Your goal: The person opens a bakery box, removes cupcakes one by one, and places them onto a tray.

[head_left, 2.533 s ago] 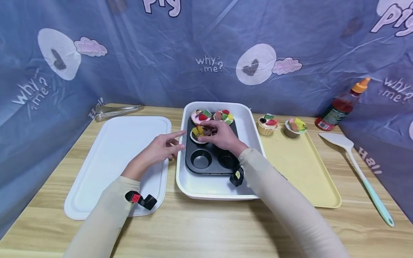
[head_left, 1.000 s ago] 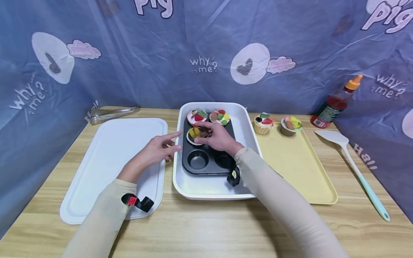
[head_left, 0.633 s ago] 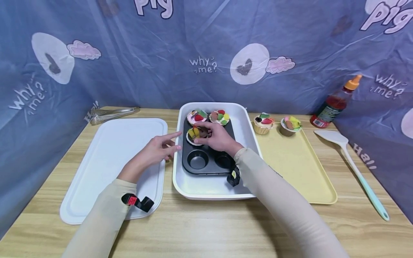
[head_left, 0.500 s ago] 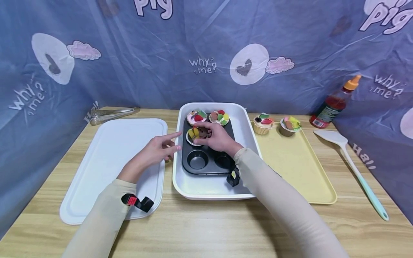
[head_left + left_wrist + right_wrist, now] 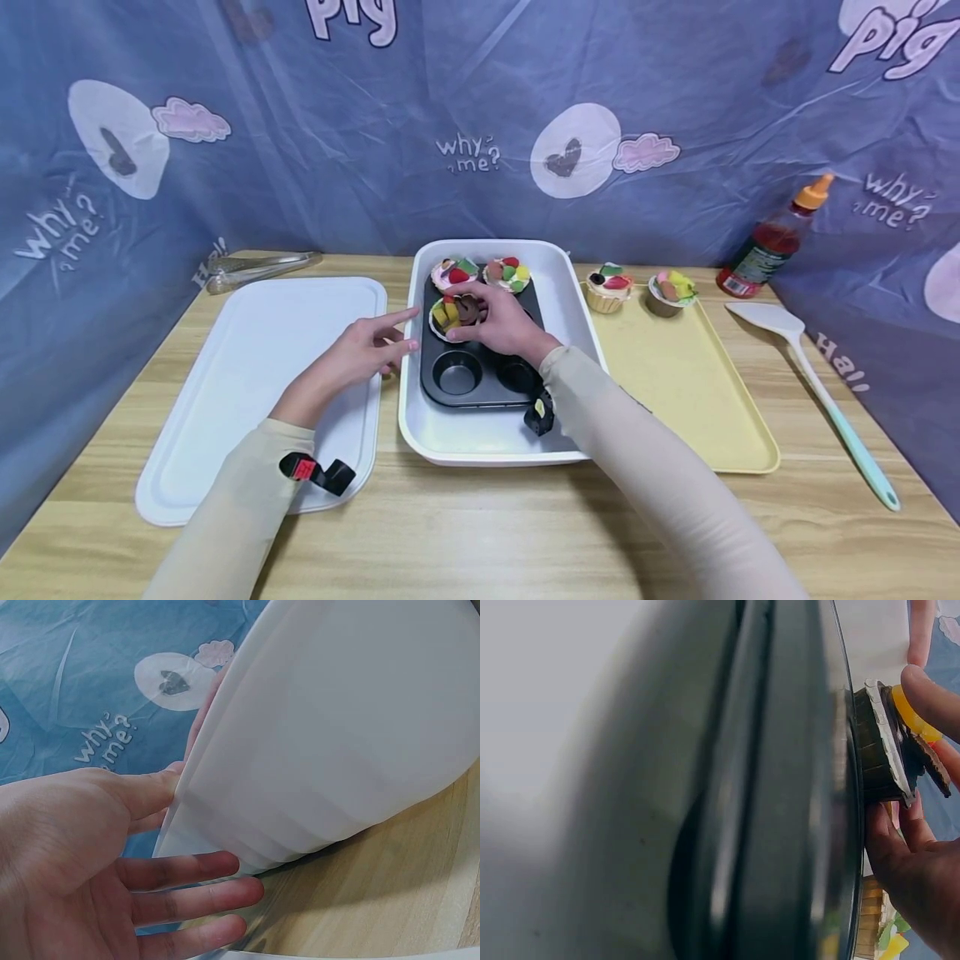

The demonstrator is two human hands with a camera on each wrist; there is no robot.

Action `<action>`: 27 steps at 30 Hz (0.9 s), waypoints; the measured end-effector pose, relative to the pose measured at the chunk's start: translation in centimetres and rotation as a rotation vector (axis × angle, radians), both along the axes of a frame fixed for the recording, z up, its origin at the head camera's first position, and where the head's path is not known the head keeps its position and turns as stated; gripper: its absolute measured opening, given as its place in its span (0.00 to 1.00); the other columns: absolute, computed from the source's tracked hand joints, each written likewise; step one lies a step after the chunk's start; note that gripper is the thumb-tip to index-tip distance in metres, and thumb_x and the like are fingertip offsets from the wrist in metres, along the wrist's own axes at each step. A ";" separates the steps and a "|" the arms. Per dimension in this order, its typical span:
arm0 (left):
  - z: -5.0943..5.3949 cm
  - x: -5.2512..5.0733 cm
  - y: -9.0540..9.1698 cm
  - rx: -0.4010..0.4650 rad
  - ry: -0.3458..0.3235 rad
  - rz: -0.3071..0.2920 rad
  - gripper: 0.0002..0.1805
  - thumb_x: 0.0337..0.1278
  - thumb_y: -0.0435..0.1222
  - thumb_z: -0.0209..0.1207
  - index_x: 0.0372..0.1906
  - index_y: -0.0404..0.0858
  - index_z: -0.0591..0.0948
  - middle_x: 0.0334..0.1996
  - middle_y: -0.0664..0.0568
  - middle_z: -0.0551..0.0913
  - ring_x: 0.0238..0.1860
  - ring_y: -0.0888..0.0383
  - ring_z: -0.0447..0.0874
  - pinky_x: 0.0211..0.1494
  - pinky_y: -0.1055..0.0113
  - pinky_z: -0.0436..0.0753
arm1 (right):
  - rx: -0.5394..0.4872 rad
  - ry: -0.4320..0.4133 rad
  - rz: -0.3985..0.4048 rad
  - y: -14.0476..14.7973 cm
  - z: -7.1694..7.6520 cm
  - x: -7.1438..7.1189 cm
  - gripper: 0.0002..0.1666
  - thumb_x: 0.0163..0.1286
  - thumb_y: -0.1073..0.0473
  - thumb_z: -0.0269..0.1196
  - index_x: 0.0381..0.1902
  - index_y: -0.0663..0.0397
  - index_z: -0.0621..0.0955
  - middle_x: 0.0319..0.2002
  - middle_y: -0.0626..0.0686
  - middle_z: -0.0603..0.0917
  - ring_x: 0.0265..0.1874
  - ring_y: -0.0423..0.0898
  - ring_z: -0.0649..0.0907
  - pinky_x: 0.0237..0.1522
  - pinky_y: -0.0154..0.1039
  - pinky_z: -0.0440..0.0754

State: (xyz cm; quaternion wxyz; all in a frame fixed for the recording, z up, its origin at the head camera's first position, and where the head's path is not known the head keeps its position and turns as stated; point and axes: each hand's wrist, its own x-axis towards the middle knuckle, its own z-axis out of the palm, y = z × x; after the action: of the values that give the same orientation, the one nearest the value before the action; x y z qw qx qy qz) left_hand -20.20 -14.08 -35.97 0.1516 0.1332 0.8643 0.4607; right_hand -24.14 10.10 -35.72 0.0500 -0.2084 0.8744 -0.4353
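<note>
My right hand (image 5: 504,321) holds a fake cupcake (image 5: 446,315) with yellow and brown toppings and a dark wrapper at the middle-left cup of a black muffin pan (image 5: 480,396). In the right wrist view, thumb and fingers close around the cupcake (image 5: 877,742). The pan sits in a white bin (image 5: 487,450), with two more topped cupcakes, a pink one (image 5: 453,273) and a cream one (image 5: 507,273), in its back cups. Against the bin's left rim rests my left hand (image 5: 366,346), fingers fairly straight; its palm (image 5: 67,847) shows in the left wrist view.
A white tray (image 5: 247,383) lies left, with metal tongs (image 5: 262,271) behind it. Right of the bin, two cupcakes, one in tan (image 5: 606,298) and one in brown (image 5: 663,304), stand on a yellow tray (image 5: 682,392). Further right are a sauce bottle (image 5: 765,250) and a spatula (image 5: 817,375).
The head view has drifted slightly, so everything sits a little further left. Both hands and the cupcake keep nearly the same places at the bin.
</note>
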 end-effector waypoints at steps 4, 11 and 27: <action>0.0 -0.1 0.0 -0.006 0.002 0.001 0.33 0.71 0.41 0.60 0.77 0.45 0.65 0.48 0.37 0.82 0.34 0.55 0.85 0.38 0.63 0.85 | -0.008 0.008 -0.003 0.0 0.1 0.1 0.37 0.56 0.59 0.78 0.65 0.49 0.79 0.60 0.53 0.81 0.48 0.50 0.82 0.54 0.44 0.81; 0.0 0.0 0.0 0.000 -0.001 -0.003 0.33 0.71 0.41 0.60 0.77 0.44 0.65 0.48 0.36 0.83 0.33 0.54 0.85 0.38 0.62 0.85 | -0.067 0.030 -0.033 0.2 0.5 0.1 0.36 0.57 0.59 0.78 0.64 0.51 0.79 0.56 0.56 0.83 0.41 0.51 0.83 0.45 0.40 0.79; -0.1 0.0 0.1 0.022 0.003 0.005 0.33 0.71 0.39 0.60 0.77 0.43 0.65 0.48 0.37 0.82 0.33 0.56 0.84 0.36 0.65 0.85 | -0.205 0.073 -0.088 2.2 2.4 0.4 0.33 0.58 0.61 0.76 0.62 0.52 0.81 0.61 0.53 0.82 0.51 0.51 0.80 0.57 0.44 0.77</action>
State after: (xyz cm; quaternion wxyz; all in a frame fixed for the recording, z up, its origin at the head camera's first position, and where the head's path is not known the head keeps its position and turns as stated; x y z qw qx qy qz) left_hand -20.16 -14.03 -36.12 0.1475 0.1333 0.8599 0.4702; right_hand -23.73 12.33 -33.36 -0.0225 -0.1893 0.8349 -0.5164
